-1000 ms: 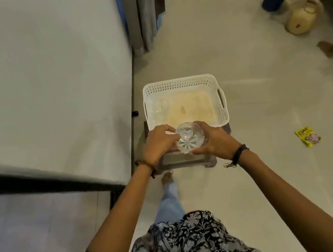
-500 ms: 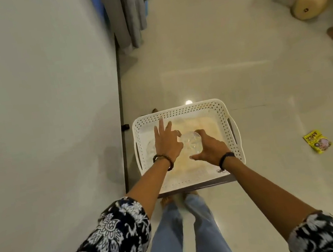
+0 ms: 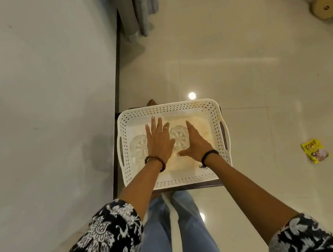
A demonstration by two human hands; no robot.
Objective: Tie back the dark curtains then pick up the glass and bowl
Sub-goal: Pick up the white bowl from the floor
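L hand point(image 3: 158, 142) fingers point(image 3: 153, 125) straight, spread, flat betw. two cut-glass pieces. R hand point(image 3: 194, 144) cups glass bowl point(image 3: 179, 138) at its 3 o'clock. Second glass point(image 3: 139, 147) at 9 o'clock. Both inside white basket point(image 3: 214, 118) on dark surface point(image 3: 116, 173).

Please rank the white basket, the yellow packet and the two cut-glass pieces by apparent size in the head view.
1. White basket
2. Two cut-glass pieces: alike, both partly hidden by hands
3. Yellow packet
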